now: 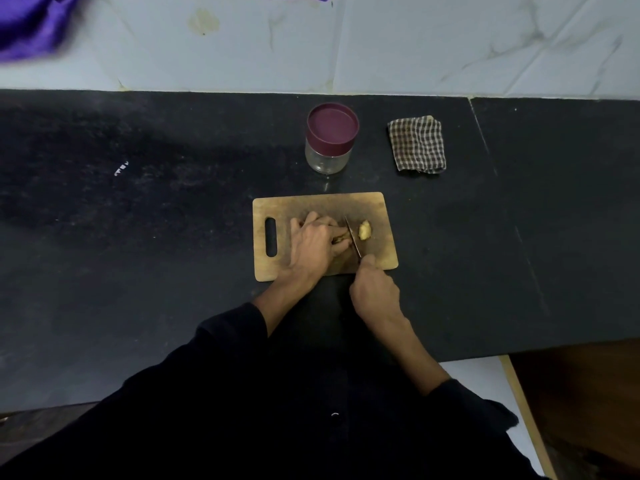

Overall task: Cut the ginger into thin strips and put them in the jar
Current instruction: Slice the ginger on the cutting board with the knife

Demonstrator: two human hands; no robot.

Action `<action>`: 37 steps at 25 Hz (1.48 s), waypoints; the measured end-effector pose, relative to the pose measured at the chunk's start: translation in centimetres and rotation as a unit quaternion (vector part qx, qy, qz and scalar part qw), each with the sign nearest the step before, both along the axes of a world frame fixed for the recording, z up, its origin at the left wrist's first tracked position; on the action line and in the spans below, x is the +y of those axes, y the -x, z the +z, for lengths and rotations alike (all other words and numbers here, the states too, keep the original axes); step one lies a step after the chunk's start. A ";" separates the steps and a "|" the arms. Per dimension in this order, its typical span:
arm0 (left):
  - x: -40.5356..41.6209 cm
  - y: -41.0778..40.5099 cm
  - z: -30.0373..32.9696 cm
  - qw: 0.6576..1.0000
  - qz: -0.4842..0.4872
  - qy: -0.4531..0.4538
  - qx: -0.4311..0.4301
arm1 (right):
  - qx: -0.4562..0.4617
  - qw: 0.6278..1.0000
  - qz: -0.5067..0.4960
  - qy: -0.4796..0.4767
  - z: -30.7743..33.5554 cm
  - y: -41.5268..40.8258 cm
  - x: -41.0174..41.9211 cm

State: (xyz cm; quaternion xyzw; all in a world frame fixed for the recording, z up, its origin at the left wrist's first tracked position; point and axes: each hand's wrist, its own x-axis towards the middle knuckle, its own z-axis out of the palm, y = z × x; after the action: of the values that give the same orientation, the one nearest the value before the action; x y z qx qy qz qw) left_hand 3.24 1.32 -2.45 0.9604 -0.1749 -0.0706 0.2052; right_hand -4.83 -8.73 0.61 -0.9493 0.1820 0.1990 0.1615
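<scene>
**Slice thin, keep the fingers back**

Head view: your left hand lies over the ginger near the middle of the board, fingers curled down on it, pinning it. Your right hand is wrapped round the handle of the knife at the board's near edge, the blade running away from you just beside the left fingertips. A cut-off piece lies right of the blade, toward the board's right edge. The jar stands beyond the board's far edge, toward the worktop's back edge, lid on; a cloth lies to its right.

For thin strips, I'd judge you should tuck the left fingertips under and let the knuckles guide the blade — then step the hand back a little after each cut. Keep the ginger's flattest side down so it can't roll. The lid has to come off before anything goes in.

Hard to make out: most of the ginger is hidden under your left hand, so how much remains uncut — or whether any strips exist yet — can't be told. The knife handle is buried in your right fist.
</scene>
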 end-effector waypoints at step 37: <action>0.4 0.0 -1.0 0.999 0.002 0.034 0.008 | 0.125 0.847 -0.260 -0.446 0.4 0.5 -4.6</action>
State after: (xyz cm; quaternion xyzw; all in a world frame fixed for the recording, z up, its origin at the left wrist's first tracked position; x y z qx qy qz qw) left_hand 3.22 1.69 -3.48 0.9526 -0.1735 -0.0721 0.2393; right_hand -5.32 -13.31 1.03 -0.6602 0.3323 0.3265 0.5892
